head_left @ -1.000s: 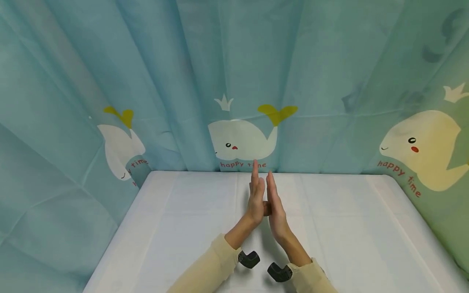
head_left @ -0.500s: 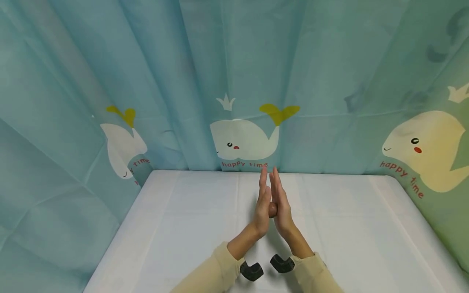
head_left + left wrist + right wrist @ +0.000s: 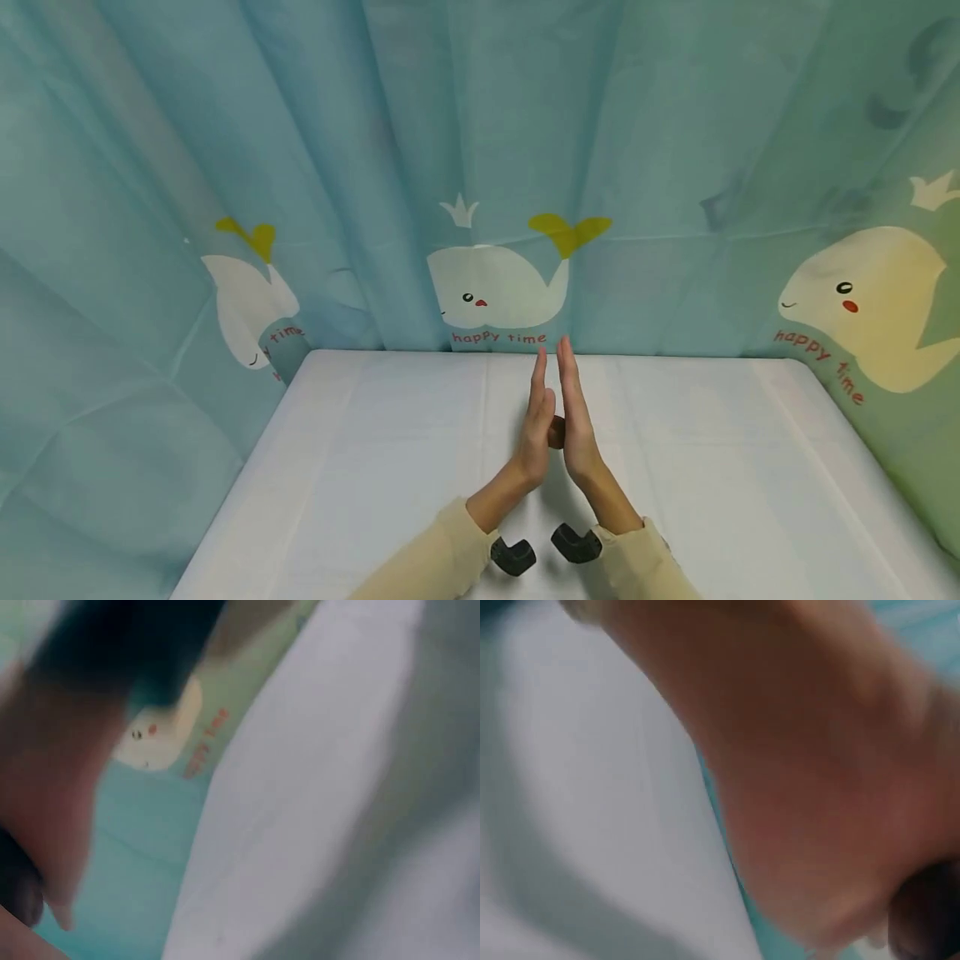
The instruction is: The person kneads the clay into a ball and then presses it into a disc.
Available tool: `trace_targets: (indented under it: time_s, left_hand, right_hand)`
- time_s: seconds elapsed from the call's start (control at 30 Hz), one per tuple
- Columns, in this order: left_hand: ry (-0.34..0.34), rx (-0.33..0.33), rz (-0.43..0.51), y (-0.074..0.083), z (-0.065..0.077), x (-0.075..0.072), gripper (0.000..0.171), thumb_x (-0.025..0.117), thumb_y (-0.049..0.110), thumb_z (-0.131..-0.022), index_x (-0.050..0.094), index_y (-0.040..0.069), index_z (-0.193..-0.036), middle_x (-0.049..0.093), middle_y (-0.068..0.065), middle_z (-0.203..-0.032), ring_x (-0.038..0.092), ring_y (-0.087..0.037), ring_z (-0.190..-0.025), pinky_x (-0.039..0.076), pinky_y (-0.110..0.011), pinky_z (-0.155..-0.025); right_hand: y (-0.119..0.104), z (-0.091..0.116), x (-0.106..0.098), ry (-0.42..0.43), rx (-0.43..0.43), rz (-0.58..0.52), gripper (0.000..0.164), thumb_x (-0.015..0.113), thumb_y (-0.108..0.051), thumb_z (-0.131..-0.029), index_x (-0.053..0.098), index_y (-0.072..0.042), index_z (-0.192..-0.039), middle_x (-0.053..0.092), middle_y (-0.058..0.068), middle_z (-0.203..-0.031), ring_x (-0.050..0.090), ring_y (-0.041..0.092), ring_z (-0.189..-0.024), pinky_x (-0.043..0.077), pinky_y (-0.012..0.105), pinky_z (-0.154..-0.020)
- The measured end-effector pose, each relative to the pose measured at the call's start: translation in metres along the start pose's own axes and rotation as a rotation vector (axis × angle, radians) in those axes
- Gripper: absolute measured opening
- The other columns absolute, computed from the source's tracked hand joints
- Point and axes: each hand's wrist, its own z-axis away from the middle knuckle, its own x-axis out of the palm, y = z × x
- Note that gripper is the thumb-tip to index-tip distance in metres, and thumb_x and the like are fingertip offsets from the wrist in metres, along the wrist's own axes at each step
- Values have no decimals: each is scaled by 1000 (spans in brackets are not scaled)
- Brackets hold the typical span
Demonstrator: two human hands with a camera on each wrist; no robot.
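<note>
My left hand (image 3: 537, 429) and right hand (image 3: 579, 425) stand upright, palm facing palm, fingers straight and pointing forward. Pressed between the two palms is a small, dark brown rounded lump (image 3: 557, 432). Only part of it shows past the left thumb. At the lower left of the left wrist view the lump (image 3: 21, 885) sits dark against a palm. From the right wrist it appears as a smooth, rounded dark lump (image 3: 928, 911) at the lower right corner. Right fingertips reach slightly farther forward than the left ones.
Under the hands lies a white-covered table (image 3: 405, 433). Behind it hangs a blue-green curtain (image 3: 675, 167) printed with whales. A black wrist camera sits at the left wrist (image 3: 513, 557) and another black camera (image 3: 576, 543) at the right, close together.
The palms have slid against each other: the left hand has moved back, the right forward. Both have shifted slightly right, with the brown lump still between them.
</note>
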Motion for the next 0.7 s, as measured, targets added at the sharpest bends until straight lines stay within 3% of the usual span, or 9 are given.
trace_targets:
  time_s: [0.13, 0.3, 0.37, 0.4, 0.47, 0.53, 0.63, 0.7]
  left_hand:
    - [-5, 5, 32, 6, 7, 5, 61, 18, 39, -111, -1, 25, -167, -3, 6, -172, 14, -17, -154, 32, -33, -109]
    - [-12, 38, 45, 16, 4, 2, 62, 17, 38, -110, -3, 20, -167, -3, 2, -173, 2, -13, -156, 14, -37, -123]
    - [6, 57, 34, 19, -1, -1, 63, 17, 37, -110, -2, 17, -167, -2, 0, -173, -1, -14, -157, 6, -42, -125]
    - [19, 64, 31, 18, -5, -4, 63, 18, 37, -110, -2, 17, -167, -1, 0, -173, -1, -14, -157, 4, -45, -125]
    - [54, 75, 26, 16, -12, -8, 62, 18, 36, -111, 0, 18, -167, 1, 1, -173, 0, -16, -157, 3, -49, -125]
    - [69, 67, 6, 12, -17, -12, 62, 18, 37, -111, 0, 19, -167, 0, 2, -173, 0, -17, -157, 2, -52, -124]
    - [65, 30, 4, 5, -17, -12, 63, 16, 41, -111, -2, 20, -167, -2, 2, -173, -1, -17, -157, 1, -54, -123]
    - [52, 9, 7, 3, -14, -9, 63, 15, 44, -111, -4, 22, -167, -3, 2, -173, -2, -17, -157, 1, -55, -123]
  right_hand:
    - [6, -4, -7, -7, 56, -12, 54, 11, -45, -112, 4, -38, -166, 5, -13, -171, 0, 9, -156, 14, 39, -119]
    - [17, 2, -6, -35, 64, -114, 55, 9, -44, -113, 3, -32, -167, 0, -3, -173, 13, 8, -150, 34, 16, -91]
    - [19, 6, -2, -58, 26, -157, 57, 9, -40, -113, 2, -24, -167, -2, 2, -173, 14, 8, -150, 35, 15, -91]
    - [18, 8, 1, -72, 7, -171, 57, 8, -39, -113, 2, -21, -167, -3, 2, -173, 12, 8, -151, 33, 15, -97]
    - [15, 11, 6, -95, -29, -175, 57, 7, -36, -113, 2, -18, -167, -4, 2, -173, 5, 9, -155, 24, 19, -112]
    - [10, 14, 11, -103, -59, -147, 56, 8, -32, -113, 3, -17, -167, -4, 1, -173, -5, 11, -156, 5, 31, -123]
    - [1, 13, 14, -73, -75, -63, 55, 9, -31, -113, 8, -21, -167, 1, -3, -173, -11, 17, -157, -7, 52, -122]
    - [-3, 9, 12, -51, -72, -27, 54, 11, -32, -113, 10, -24, -167, 4, -4, -173, -9, 19, -157, -7, 58, -120]
